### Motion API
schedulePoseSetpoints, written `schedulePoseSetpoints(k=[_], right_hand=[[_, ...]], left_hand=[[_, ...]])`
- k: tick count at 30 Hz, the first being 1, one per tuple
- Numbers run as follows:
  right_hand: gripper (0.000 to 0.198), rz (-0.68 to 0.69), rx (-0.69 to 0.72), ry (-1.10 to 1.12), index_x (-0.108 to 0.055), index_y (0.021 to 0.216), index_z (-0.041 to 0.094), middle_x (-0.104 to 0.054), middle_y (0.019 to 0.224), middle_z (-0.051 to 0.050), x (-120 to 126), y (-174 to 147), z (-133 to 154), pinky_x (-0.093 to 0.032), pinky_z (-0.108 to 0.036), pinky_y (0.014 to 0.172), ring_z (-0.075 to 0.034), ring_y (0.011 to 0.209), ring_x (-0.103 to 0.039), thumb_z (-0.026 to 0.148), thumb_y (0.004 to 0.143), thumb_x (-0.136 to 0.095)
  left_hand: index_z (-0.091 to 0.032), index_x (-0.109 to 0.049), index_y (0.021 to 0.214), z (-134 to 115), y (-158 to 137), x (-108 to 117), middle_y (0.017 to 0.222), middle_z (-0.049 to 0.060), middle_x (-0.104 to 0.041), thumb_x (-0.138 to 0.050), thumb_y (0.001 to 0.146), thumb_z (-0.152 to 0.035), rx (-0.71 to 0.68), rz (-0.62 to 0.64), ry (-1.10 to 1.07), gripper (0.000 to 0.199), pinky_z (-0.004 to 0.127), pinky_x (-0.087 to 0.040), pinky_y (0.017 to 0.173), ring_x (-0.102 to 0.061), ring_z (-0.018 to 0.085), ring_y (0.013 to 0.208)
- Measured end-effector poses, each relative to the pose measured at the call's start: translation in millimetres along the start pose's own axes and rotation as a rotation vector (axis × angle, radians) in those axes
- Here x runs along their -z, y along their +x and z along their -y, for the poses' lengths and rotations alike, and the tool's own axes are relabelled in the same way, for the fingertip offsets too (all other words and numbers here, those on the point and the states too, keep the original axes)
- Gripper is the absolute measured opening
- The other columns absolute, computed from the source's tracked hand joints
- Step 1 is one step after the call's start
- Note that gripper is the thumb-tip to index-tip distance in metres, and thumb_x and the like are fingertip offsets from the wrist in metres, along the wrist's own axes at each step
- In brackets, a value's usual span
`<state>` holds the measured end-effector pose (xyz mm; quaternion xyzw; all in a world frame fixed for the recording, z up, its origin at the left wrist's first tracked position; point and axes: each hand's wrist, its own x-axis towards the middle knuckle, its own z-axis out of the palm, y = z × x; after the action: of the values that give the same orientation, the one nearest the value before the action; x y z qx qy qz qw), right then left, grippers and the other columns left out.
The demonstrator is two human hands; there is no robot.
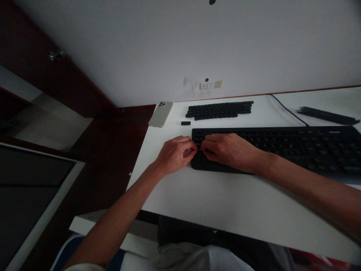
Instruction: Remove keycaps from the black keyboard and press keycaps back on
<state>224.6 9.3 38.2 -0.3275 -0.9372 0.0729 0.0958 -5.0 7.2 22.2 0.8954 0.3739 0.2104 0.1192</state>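
On the white desk [225, 199], the computer keyboard [282, 142] is met at its left end by the right hand [229, 149] and left hand [175, 152], fingers curled, any hold indiscernible, and the lone keycap [185, 123] could be lost if brushed by knuckles.

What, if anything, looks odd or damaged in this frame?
Apparent loose keycaps look odd: they lie in rows behind the keyboard, with a single dark piece set apart. Smudges mark the wall beside the sockets.
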Motion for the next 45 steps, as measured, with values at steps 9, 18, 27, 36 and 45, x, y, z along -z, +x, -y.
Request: schedulePoseSetpoints(k=[9, 18, 27, 36, 45], right_hand=[[0.012, 0.010, 0.020, -0.015, -0.066, 0.093, 0.015, -0.065, 0.090, -0.007, 1, -2, 0, -0.030, -0.030, 0.058, -0.017, 0.074, -0.057, 0.020, 0.097, -0.055], [0.023, 0.070, 0.097, 0.065, -0.069, 0.086, 0.018, -0.063, 0.083, -0.004, 14, -3, -1, -0.035, -0.029, 0.062, -0.015, 0.070, -0.057, 0.019, 0.100, -0.051], [0.022, 0.001, 0.047, 0.080, -0.072, 0.090, 0.020, -0.068, 0.083, -0.004, 32, -7, -13, -0.038, -0.029, 0.063, -0.016, 0.071, -0.061, 0.020, 0.098, -0.051], [0.025, 0.042, -0.043, 0.221, -0.066, 0.078, 0.020, -0.062, 0.070, 0.000, 38, -6, -3, -0.030, -0.027, 0.055, -0.012, 0.058, -0.051, 0.033, 0.097, -0.057], [0.053, 0.116, 0.030, 1.040, -0.054, 0.058, 0.022, -0.040, 0.052, 0.004, 102, -35, 86, -0.025, -0.025, 0.040, -0.010, 0.049, -0.036, 0.066, 0.085, -0.063]], left_hand=[[-0.018, -0.070, 0.082, -1, -1, 0, 0.075, 0.001, -0.065, -0.065, 0.091, -0.019, -0.010, -0.006, 0.025, 0.010, 0.028, -0.046, 0.070, -0.059, 0.015, 0.075], [-0.021, -0.077, 0.092, 10, -6, 10, 0.077, 0.001, -0.070, -0.067, 0.090, -0.020, -0.068, 0.075, -0.119, 0.010, 0.026, -0.049, 0.069, -0.063, 0.013, 0.071], [-0.021, -0.078, 0.098, 8, -6, 13, 0.078, 0.001, -0.070, -0.058, 0.085, -0.009, -0.074, 0.050, -0.102, 0.027, 0.026, -0.050, 0.069, -0.062, 0.013, 0.069], [-0.018, -0.070, 0.083, 6, -6, 17, 0.075, 0.001, -0.067, -0.064, 0.091, -0.028, 0.041, -0.043, -0.150, 0.014, 0.023, -0.044, 0.062, -0.056, 0.011, 0.064], [-0.017, -0.050, 0.057, 12, -4, 14, 0.049, -0.005, -0.037, -0.057, 0.094, -0.046, 0.266, -0.166, 0.008, 0.048, 0.025, -0.025, 0.052, -0.034, 0.008, 0.049]])
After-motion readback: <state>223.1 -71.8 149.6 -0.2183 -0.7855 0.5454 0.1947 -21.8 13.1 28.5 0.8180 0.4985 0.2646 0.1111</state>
